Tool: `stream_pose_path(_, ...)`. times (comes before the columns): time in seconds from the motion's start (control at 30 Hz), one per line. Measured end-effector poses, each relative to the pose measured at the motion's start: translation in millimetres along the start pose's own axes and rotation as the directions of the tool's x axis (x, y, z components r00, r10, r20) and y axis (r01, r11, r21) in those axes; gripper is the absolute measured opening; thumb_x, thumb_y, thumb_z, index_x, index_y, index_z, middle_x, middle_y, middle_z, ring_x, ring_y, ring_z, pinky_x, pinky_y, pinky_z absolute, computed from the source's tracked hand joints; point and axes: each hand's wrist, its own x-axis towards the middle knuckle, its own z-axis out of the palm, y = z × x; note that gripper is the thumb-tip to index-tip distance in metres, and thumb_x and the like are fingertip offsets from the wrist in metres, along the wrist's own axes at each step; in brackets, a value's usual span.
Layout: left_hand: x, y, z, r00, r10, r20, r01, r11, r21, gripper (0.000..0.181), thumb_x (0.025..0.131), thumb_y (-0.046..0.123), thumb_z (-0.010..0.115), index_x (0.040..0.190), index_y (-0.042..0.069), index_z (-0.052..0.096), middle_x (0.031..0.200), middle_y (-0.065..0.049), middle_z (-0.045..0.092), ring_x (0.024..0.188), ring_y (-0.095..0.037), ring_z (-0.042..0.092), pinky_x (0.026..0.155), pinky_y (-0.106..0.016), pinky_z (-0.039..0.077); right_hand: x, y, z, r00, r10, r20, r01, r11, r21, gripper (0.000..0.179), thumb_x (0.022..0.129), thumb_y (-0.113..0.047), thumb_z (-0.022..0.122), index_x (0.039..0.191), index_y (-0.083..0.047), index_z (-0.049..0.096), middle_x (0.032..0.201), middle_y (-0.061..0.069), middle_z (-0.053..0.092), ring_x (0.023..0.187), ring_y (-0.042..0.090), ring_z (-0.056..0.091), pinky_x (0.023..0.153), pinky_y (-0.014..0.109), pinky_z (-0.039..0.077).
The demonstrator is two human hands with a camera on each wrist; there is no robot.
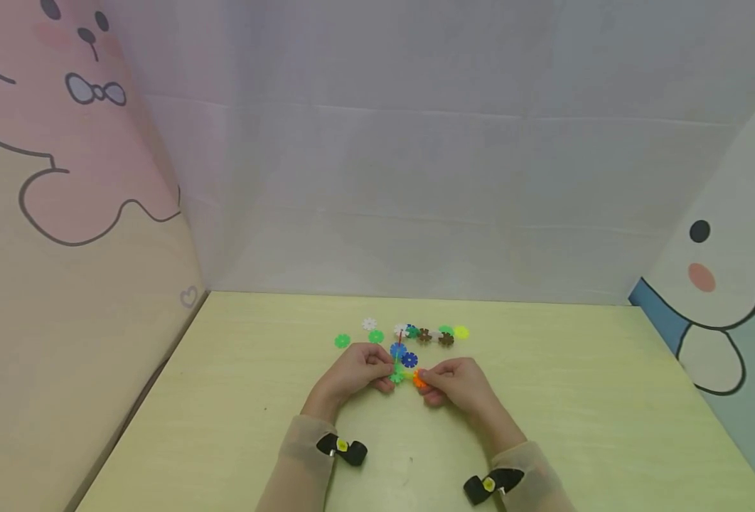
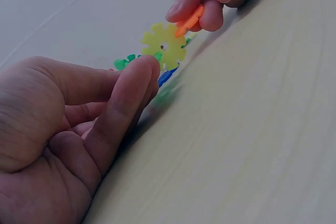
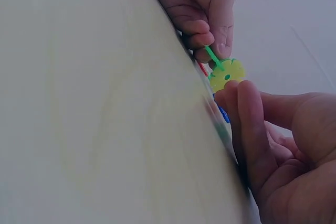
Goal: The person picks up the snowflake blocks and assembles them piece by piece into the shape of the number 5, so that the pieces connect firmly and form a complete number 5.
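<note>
Near the middle of the table, my left hand (image 1: 358,370) pinches a green notched plastic disc (image 1: 396,375) between thumb and fingers. My right hand (image 1: 462,384) pinches an orange notched disc (image 1: 419,379). Between the two is a yellow notched disc (image 2: 170,56) with a hole in its centre. In the right wrist view the green disc (image 3: 212,56) stands edge-on against the yellow disc's rim. The orange disc (image 2: 190,21) meets the yellow rim on the other side; fingertips hide how firmly they join. Just behind the hands are a blue disc (image 1: 398,349) and a darker blue disc (image 1: 410,360).
Farther back lie green discs (image 1: 342,341), a white disc (image 1: 369,323), a yellow disc (image 1: 461,332), and a row including brown discs (image 1: 446,340). A thin red piece (image 1: 399,338) stands near the blue disc. A pale curtain (image 1: 377,213) hangs behind the wooden table (image 1: 595,398).
</note>
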Motion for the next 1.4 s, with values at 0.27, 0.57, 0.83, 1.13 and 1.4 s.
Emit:
stream_pose_path(0.27, 0.7, 0.4, -0.3, 1.0, -0.015, -0.002, 0.015, 1.0, 0.0, 0.017, 0.094, 0.01, 0.072, 0.105, -0.002, 0.066, 0.078, -0.005, 0.076, 0.069, -0.016, 0.075, 0.081, -0.032, 0.063, -1.1, -2, 1, 1.0, 0.0, -0.01, 0.0, 0.999, 0.033, 0.026, 0.094, -0.019, 0.074, 0.1, 0.007, 0.075, 0.081, 0.01, 0.078, 0.066, 0.011, 0.074, 0.065, 0.026, 0.062)
stream_pose_path(0.57, 2.9, -0.9, -0.5, 0.999, -0.036, -0.009, 0.035, 0.999, -0.02, 0.015, 0.092, 0.008, 0.073, 0.101, -0.001, 0.065, 0.078, -0.007, 0.074, 0.069, -0.017, 0.076, 0.078, -0.034, 0.064, -2.4, -3, 9, 0.999, 0.011, -0.035, -0.01, 0.999, 0.049, 0.025, 0.095, -0.018, 0.073, 0.099, 0.006, 0.075, 0.082, 0.01, 0.078, 0.067, 0.013, 0.075, 0.067, 0.028, 0.063)
stream_pose_path(0.83, 3.0, -1.5, -1.7, 0.999, -0.032, -0.005, 0.032, 0.999, -0.012, 0.015, 0.093, 0.007, 0.072, 0.103, -0.001, 0.065, 0.077, -0.007, 0.075, 0.069, -0.018, 0.076, 0.079, -0.035, 0.064, -0.5, -2, 9, 0.999, 0.005, -0.033, -0.003, 0.999, 0.046, 0.024, 0.095, -0.018, 0.073, 0.1, 0.005, 0.075, 0.084, 0.011, 0.079, 0.069, 0.015, 0.076, 0.068, 0.029, 0.063)
stream_pose_path(1.13, 0.5, -2.8, -4.1, 1.0, -0.015, 0.013, 0.015, 1.0, -0.003, 0.017, 0.094, 0.011, 0.072, 0.104, -0.001, 0.066, 0.081, -0.008, 0.077, 0.07, -0.018, 0.077, 0.081, -0.035, 0.064, -4.4, -2, 5, 1.0, 0.011, 0.025, -0.012, 1.0, 0.021, 0.035, 0.095, -0.029, 0.074, 0.103, 0.005, 0.075, 0.086, 0.015, 0.079, 0.065, 0.017, 0.075, 0.066, 0.033, 0.063)
stream_pose_path(1.4, -6.2, -2.4, -9.5, 1.0, -0.015, 0.013, 0.016, 1.0, -0.024, 0.021, 0.095, 0.009, 0.071, 0.109, -0.005, 0.064, 0.082, -0.01, 0.077, 0.067, -0.019, 0.076, 0.076, -0.038, 0.064, -0.8, 0, -4, 1.0, -0.008, -0.016, 0.007, 0.999, -0.05, 0.03, 0.1, -0.027, 0.066, 0.107, 0.002, 0.072, 0.083, 0.012, 0.076, 0.062, 0.017, 0.071, 0.062, 0.032, 0.062)
